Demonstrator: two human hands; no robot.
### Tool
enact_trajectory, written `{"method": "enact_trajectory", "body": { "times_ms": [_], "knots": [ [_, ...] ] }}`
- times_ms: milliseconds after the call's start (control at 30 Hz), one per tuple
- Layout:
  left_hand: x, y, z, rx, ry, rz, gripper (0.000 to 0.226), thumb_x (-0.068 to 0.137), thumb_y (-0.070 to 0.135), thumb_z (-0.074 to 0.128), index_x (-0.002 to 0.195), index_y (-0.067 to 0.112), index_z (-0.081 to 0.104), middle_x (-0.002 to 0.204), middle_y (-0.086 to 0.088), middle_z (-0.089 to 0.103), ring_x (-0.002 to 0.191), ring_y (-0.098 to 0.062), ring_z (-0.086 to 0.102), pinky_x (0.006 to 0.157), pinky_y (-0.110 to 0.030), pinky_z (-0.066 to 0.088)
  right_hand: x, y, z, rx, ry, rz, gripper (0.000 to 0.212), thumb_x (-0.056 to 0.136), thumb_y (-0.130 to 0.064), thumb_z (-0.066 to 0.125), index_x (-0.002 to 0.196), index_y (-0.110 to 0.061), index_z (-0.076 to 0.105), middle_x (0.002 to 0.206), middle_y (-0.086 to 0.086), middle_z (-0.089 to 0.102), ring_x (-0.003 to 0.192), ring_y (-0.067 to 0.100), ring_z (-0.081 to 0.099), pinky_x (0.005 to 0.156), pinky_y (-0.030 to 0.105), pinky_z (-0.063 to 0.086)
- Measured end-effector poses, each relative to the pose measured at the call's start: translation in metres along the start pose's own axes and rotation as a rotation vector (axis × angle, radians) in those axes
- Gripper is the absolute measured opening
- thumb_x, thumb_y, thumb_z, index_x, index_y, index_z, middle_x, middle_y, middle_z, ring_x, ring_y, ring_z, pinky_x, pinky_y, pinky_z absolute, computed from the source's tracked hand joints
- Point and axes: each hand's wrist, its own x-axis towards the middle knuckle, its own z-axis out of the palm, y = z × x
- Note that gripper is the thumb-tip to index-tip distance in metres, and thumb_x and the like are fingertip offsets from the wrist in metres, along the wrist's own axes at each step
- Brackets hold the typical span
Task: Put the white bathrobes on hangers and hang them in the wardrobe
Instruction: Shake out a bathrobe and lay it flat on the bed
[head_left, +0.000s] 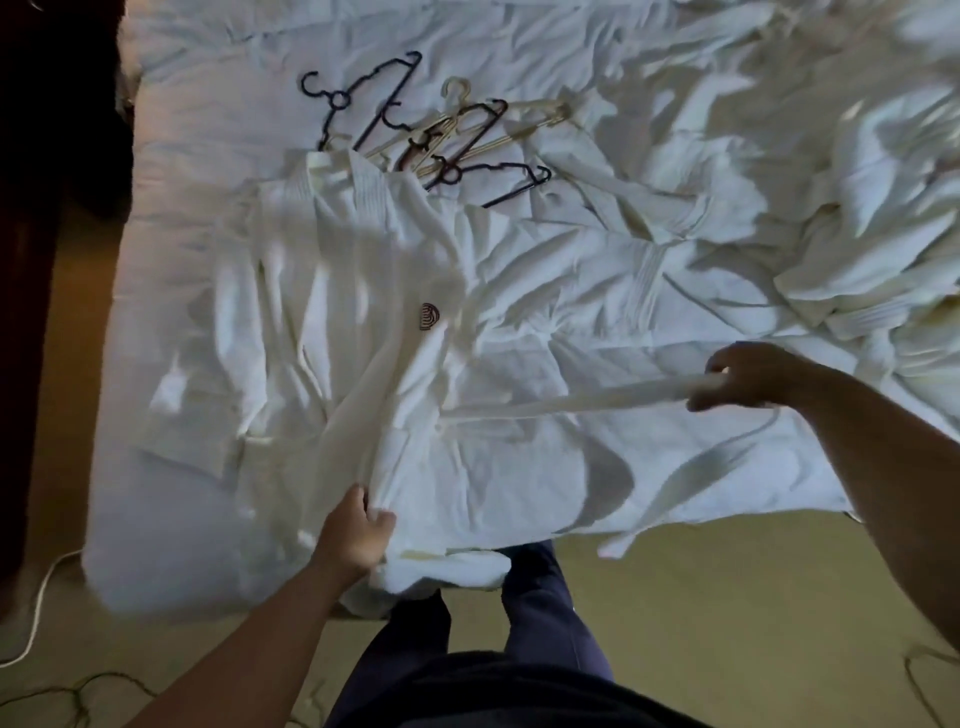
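Left hand (358, 535) fingers clench the white cloth bathrobe (332, 322) hem at 6 o'clock; right hand (748, 376) apparently grasps its white fabric belt (571, 401) at 3 o'clock.

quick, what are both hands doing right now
left hand: grips the bathrobe hem
right hand: grips the robe belt

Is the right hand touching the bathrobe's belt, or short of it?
Touching. The head view shows the right hand gripping the belt, fingers curled round its end, with the strap running straight back to the bathrobe.
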Motion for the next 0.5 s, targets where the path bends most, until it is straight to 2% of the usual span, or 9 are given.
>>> {"method": "enact_trajectory", "body": {
  "times_ms": [67,133,167,233,267,333,400,500],
  "knots": [
    [-0.010,0.013,0.016,0.037,-0.055,0.042,0.019,0.087,0.023,0.063,0.090,0.008,0.051,0.081,-0.009,0.060,0.073,-0.024,0.059,0.067,-0.036,0.045,0.010,0.025,-0.031,-0.006,0.373,0.065,0.047,0.072,-0.051,0.083,0.100,-0.017,0.067,0.103,0.015,0.070,0.097,0.033,0.064,0.087,0.039,0.048],
    [-0.016,0.025,0.033,0.023,-0.173,0.107,0.019,0.086,0.025,0.065,0.092,0.011,0.054,0.083,-0.006,0.064,0.075,-0.019,0.062,0.069,-0.033,0.048,0.017,0.035,-0.048,-0.042,0.648,0.137,0.059,0.074,-0.047,0.082,0.118,-0.015,0.060,0.118,0.024,0.063,0.108,0.041,0.060,0.098,0.048,0.039],
    [-0.019,0.030,0.041,0.005,-0.271,0.156,0.017,0.086,0.026,0.067,0.091,0.015,0.055,0.083,-0.001,0.064,0.075,-0.013,0.062,0.070,-0.027,0.048,0.021,0.035,-0.050,-0.064,0.723,0.156,0.068,0.073,-0.042,0.083,0.127,-0.014,0.055,0.125,0.028,0.055,0.113,0.044,0.055,0.101,0.050,0.035],
    [-0.026,0.040,0.053,-0.017,-0.459,0.242,0.011,0.090,0.025,0.068,0.098,0.021,0.061,0.089,0.008,0.063,0.076,0.001,0.057,0.071,-0.012,0.044,0.025,0.017,-0.041,-0.057,0.760,0.161,0.086,0.070,-0.032,0.085,0.143,-0.017,0.041,0.140,0.029,0.039,0.124,0.045,0.044,0.108,0.051,0.027],
    [-0.026,0.042,0.057,-0.023,-0.498,0.259,0.012,0.092,0.024,0.067,0.103,0.020,0.065,0.093,0.010,0.063,0.079,0.003,0.058,0.072,-0.009,0.044,0.024,0.002,-0.028,-0.041,0.726,0.154,0.091,0.070,-0.030,0.084,0.147,-0.020,0.036,0.144,0.027,0.034,0.128,0.045,0.040,0.111,0.052,0.025],
    [-0.024,0.038,0.061,-0.045,-0.412,0.245,0.013,0.093,0.023,0.064,0.105,0.019,0.068,0.098,0.011,0.065,0.087,0.002,0.060,0.073,-0.008,0.046,0.025,-0.039,0.013,-0.002,0.575,0.095,0.087,0.076,-0.034,0.079,0.149,-0.021,0.034,0.145,0.021,0.032,0.129,0.042,0.040,0.109,0.050,0.031],
    [-0.016,0.023,0.056,-0.058,-0.242,0.188,0.009,0.094,0.022,0.061,0.102,0.024,0.063,0.106,0.007,0.065,0.094,-0.006,0.061,0.075,-0.014,0.047,0.023,-0.087,0.064,0.096,0.332,-0.003,0.072,0.085,-0.043,0.071,0.145,-0.020,0.040,0.142,0.016,0.040,0.128,0.038,0.046,0.105,0.047,0.042],
    [-0.005,-0.012,0.034,-0.026,-0.063,0.101,0.021,0.091,0.020,0.065,0.110,0.023,0.059,0.119,-0.002,0.061,0.100,-0.011,0.057,0.082,-0.020,0.042,0.010,-0.148,0.140,0.351,-0.067,-0.104,0.063,0.091,-0.047,0.065,0.143,-0.016,0.046,0.139,0.013,0.053,0.122,0.029,0.055,0.102,0.038,0.046]
  ]
}}
